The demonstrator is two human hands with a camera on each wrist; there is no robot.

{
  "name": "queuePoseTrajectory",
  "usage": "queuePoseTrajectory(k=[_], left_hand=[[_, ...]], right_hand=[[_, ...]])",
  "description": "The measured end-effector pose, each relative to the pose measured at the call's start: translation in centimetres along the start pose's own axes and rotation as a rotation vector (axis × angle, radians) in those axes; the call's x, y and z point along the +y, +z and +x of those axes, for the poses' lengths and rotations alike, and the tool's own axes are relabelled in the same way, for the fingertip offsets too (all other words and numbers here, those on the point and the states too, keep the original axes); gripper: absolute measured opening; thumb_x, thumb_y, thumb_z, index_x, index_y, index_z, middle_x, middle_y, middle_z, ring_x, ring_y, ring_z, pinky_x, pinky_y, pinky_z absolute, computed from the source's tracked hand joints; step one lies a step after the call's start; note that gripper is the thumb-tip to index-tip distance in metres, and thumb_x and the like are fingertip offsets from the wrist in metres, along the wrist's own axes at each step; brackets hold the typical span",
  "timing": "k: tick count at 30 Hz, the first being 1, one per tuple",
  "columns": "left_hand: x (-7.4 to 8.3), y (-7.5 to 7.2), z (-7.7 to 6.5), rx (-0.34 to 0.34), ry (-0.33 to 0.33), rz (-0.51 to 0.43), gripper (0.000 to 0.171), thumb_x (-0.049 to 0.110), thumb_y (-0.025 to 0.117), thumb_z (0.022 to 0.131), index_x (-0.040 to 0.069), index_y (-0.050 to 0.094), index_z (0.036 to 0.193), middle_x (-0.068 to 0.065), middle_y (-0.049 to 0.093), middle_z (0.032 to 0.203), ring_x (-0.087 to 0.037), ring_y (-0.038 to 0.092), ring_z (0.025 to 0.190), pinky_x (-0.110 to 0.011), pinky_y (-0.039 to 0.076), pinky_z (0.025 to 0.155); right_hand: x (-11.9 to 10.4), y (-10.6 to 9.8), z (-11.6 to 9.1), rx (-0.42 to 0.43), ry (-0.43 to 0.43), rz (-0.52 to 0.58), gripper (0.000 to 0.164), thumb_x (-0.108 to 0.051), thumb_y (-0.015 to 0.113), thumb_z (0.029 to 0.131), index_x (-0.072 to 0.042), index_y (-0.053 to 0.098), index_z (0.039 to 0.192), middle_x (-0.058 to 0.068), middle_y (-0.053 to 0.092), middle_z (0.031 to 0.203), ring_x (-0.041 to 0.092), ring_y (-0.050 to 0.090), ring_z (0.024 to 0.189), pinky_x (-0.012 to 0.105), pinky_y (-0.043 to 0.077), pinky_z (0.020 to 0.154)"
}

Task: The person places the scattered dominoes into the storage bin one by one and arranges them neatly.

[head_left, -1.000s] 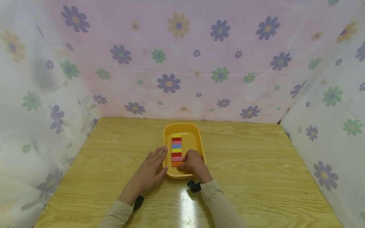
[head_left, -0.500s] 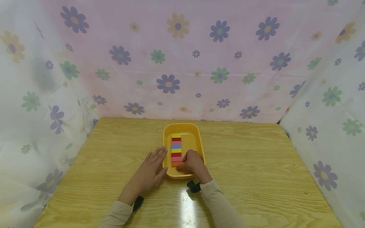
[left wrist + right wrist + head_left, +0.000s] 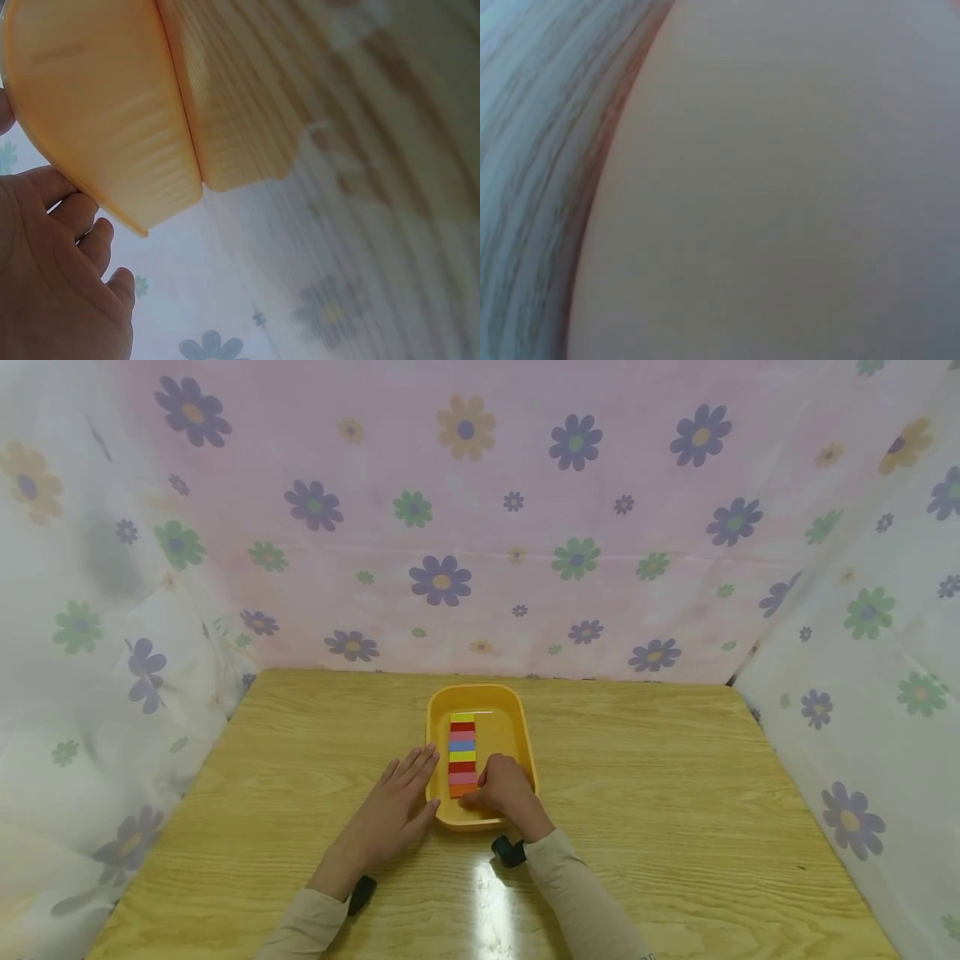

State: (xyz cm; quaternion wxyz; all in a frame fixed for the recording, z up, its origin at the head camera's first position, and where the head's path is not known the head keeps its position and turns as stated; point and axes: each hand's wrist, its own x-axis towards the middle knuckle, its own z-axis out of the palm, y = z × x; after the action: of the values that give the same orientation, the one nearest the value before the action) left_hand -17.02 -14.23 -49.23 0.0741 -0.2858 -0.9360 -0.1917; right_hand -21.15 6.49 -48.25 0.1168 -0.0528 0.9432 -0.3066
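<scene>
A yellow plastic tray [image 3: 517, 702] stands at the middle of the table. Inside, along its left side, lies a tight row of coloured blocks [image 3: 462, 747] in yellow, red, pink, blue and orange. The left hand [image 3: 393, 810] rests at the tray's left rim with its fingers extended; the left wrist view also shows this hand [image 3: 67, 262] against the tray wall [image 3: 105, 112]. Over the tray's near right corner, the right hand [image 3: 506, 789] reaches in with bent fingers. Its fingertips are right at the near edge of the orange block [image 3: 459, 791]; whether they pinch it I cannot tell.
The wooden table [image 3: 675, 793] extends to both sides of the tray. A flowered curtain [image 3: 510, 527] encloses it at the back and sides. Dark wrist cameras [image 3: 508, 852] sit under both wrists. The tray's outer wall [image 3: 765, 187] nearly fills the right wrist view.
The right hand's fingertip has slid slightly left along the orange block's near edge. The left hand and the tray look unmoved; the whole head view has drifted a little.
</scene>
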Motion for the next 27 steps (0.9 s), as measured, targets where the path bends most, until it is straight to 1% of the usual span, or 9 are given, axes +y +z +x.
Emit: queuePoseTrajectory(k=[9, 17, 27], left_hand=[[0.02, -0.08, -0.05, 0.008, 0.007, 0.003, 0.063, 0.037, 0.047, 0.096, 0.008, 0.026, 0.148, -0.005, 0.021, 0.154, -0.025, 0.018, 0.141, -0.052, 0.017, 0.112], [-0.03, -0.04, -0.10, 0.006, 0.006, 0.004, 0.063, 0.041, 0.043, 0.097, 0.010, 0.024, 0.148, -0.003, 0.019, 0.155, -0.023, 0.016, 0.142, -0.051, 0.016, 0.113], [-0.13, 0.10, -0.05, 0.003, 0.001, 0.009, 0.063, 0.038, 0.046, 0.096, 0.010, 0.024, 0.148, -0.003, 0.020, 0.155, -0.024, 0.016, 0.142, -0.051, 0.016, 0.113]], right_hand=[[-0.21, -0.09, -0.20, 0.003, 0.006, -0.002, 0.040, -0.032, 0.085, 0.063, -0.007, 0.056, 0.069, 0.002, 0.051, 0.067, 0.017, 0.047, 0.061, 0.025, 0.040, 0.052], [-0.19, -0.06, -0.06, -0.013, 0.050, -0.004, 0.041, -0.034, 0.085, 0.064, -0.008, 0.055, 0.073, 0.002, 0.052, 0.068, 0.018, 0.048, 0.063, 0.026, 0.041, 0.055], [-0.13, -0.08, 0.00, -0.013, 0.061, 0.017, 0.041, -0.034, 0.085, 0.063, -0.007, 0.055, 0.073, 0.002, 0.052, 0.068, 0.018, 0.048, 0.063, 0.026, 0.042, 0.055]])
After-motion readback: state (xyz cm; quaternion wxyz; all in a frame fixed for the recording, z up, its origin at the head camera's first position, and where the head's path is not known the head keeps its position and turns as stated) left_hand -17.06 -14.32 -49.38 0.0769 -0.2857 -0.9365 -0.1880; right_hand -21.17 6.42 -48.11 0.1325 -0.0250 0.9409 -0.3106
